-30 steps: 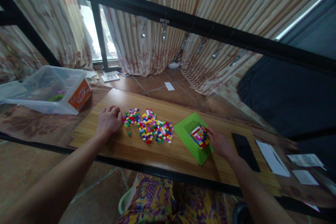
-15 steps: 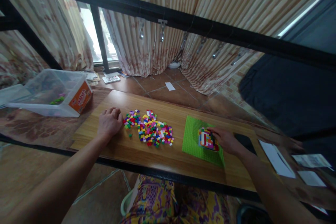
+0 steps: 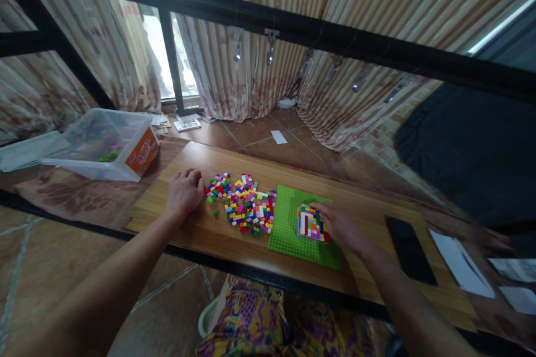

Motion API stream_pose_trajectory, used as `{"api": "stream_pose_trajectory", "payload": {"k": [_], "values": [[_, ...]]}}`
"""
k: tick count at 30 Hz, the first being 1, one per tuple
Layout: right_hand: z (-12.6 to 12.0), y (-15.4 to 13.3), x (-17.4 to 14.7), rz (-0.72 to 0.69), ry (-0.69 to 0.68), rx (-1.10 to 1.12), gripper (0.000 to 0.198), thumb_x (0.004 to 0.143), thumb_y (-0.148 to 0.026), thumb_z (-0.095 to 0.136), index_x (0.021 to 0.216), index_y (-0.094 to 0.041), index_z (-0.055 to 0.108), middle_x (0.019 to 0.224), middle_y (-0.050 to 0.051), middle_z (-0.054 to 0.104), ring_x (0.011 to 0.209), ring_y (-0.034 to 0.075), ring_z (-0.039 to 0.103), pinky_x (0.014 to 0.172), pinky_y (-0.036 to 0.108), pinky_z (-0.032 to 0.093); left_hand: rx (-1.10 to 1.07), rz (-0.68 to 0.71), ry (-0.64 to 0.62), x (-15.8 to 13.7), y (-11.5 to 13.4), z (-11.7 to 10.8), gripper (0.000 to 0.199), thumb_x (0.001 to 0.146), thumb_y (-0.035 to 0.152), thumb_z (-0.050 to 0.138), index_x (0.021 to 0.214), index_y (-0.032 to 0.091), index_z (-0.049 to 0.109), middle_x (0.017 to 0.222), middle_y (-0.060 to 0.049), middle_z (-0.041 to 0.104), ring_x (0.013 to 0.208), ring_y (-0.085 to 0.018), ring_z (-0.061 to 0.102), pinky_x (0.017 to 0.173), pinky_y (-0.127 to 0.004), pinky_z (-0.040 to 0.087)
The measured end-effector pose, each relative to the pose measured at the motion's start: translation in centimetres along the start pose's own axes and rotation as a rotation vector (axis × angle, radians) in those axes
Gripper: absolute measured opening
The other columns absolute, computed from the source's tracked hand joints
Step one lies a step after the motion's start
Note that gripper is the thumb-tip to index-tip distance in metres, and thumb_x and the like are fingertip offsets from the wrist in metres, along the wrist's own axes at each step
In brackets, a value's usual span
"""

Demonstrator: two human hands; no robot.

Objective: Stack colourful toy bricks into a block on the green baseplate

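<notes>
My left hand [image 3: 185, 192] rests on the wooden board at the left edge of a pile of small toy bricks [image 3: 249, 209] in many colours. Its fingers are curled under, and whatever they may hold is hidden. A green studded baseplate [image 3: 285, 234] lies to the right of the pile, its left edge against the nearest bricks. On it stands a low rectangular brick build [image 3: 310, 224] with red, white, orange and pink rows on top. My right hand [image 3: 341, 226] grips the build's far right side with its fingertips; the thumb is hard to see.
The wooden board [image 3: 234, 245] carries a black phone [image 3: 410, 250] on the right, with white papers [image 3: 460, 262] beyond it. At the left stands a clear plastic box [image 3: 100, 145] with an orange label. A dark metal bar [image 3: 251, 17] with hanging clips crosses ahead.
My right hand has moved left, bringing the build and baseplate up against the brick pile. The plate's right edge, bent up before, now lies flatter. My left hand stays put; the view has shifted slightly.
</notes>
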State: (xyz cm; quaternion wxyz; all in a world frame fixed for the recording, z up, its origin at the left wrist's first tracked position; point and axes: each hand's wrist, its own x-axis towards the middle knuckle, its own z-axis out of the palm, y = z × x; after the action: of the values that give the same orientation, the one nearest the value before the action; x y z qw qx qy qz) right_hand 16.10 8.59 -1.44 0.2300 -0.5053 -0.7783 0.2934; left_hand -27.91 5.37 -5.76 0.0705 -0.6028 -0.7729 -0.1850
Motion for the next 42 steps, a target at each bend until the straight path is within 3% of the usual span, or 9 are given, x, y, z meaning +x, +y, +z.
{"api": "stream_pose_trajectory", "payload": {"k": [10,20,25,29,32,35,38,42], "values": [[1.8,-1.1,2.1,-0.140,-0.084,-0.098,0.035,0.089,-0.026,0.045,0.109,-0.024,0.074,0.108,0.010,0.074,0.098,0.026,0.068,0.093,0.043,0.052,-0.037,-0.007,0.040,0.0,-0.1,0.4,0.031,0.091,0.031,0.043,0.102,0.018,0.069,0.117,-0.013,0.069,0.110,-0.031,0.060,0.101,-0.044,0.043],[-0.9,2.1,0.9,-0.087,-0.049,-0.196,0.037,0.089,-0.032,0.044,0.106,-0.024,0.075,0.110,0.009,0.076,0.102,0.028,0.069,0.095,0.046,0.053,-0.039,-0.026,0.016,-0.1,0.0,0.3,0.030,0.091,0.031,0.044,0.104,0.018,0.068,0.119,-0.012,0.068,0.111,-0.030,0.059,0.099,-0.043,0.044],[-0.7,1.4,0.3,-0.112,0.038,-0.300,0.040,0.089,-0.029,0.040,0.107,-0.020,0.074,0.109,0.012,0.074,0.101,0.029,0.068,0.095,0.047,0.052,-0.033,-0.022,0.004,-0.1,0.2,0.0,0.030,0.091,0.029,0.044,0.105,0.016,0.068,0.119,-0.014,0.068,0.111,-0.030,0.059,0.100,-0.043,0.044],[2.0,-2.6,-1.3,-0.203,0.242,-0.353,0.037,0.090,-0.020,0.041,0.111,-0.021,0.072,0.114,0.012,0.071,0.107,0.029,0.062,0.098,0.049,0.047,-0.033,-0.009,0.006,-0.2,0.3,0.0,0.029,0.091,0.029,0.045,0.104,0.016,0.068,0.119,-0.014,0.068,0.111,-0.030,0.059,0.101,-0.043,0.043],[5.9,-6.8,-2.6,-0.281,0.114,-0.244,0.029,0.094,-0.021,0.046,0.108,-0.025,0.072,0.106,0.007,0.072,0.101,0.025,0.063,0.095,0.044,0.047,-0.040,-0.012,0.013,-0.2,0.2,0.1,0.028,0.091,0.029,0.045,0.103,0.018,0.067,0.118,-0.013,0.068,0.112,-0.030,0.059,0.100,-0.044,0.044],[9.9,-9.8,-3.4,-0.257,0.005,-0.164,0.020,0.095,-0.023,0.053,0.100,-0.024,0.072,0.098,0.005,0.072,0.095,0.023,0.063,0.090,0.039,0.047,-0.051,-0.015,0.013,-0.2,0.2,0.2,0.027,0.091,0.028,0.045,0.101,0.018,0.067,0.117,-0.013,0.068,0.111,-0.030,0.059,0.100,-0.043,0.044],[12.5,-10.8,-3.6,-0.203,0.025,-0.180,0.012,0.090,-0.023,0.062,0.098,-0.023,0.070,0.096,0.005,0.071,0.094,0.024,0.061,0.093,0.041,0.043,-0.058,-0.013,0.006,-0.2,0.2,0.2,0.026,0.091,0.027,0.045,0.100,0.018,0.067,0.117,-0.012,0.068,0.111,-0.029,0.059,0.100,-0.043,0.043],[13.6,-10.6,-3.8,-0.194,0.069,-0.233,0.011,0.085,-0.024,0.069,0.096,-0.022,0.068,0.097,0.006,0.068,0.096,0.026,0.058,0.090,0.040,0.042,-0.076,-0.022,0.008,-0.2,0.3,0.1,0.025,0.091,0.028,0.045,0.099,0.019,0.067,0.117,-0.012,0.068,0.111,-0.030,0.058,0.101,-0.043,0.043]]}}
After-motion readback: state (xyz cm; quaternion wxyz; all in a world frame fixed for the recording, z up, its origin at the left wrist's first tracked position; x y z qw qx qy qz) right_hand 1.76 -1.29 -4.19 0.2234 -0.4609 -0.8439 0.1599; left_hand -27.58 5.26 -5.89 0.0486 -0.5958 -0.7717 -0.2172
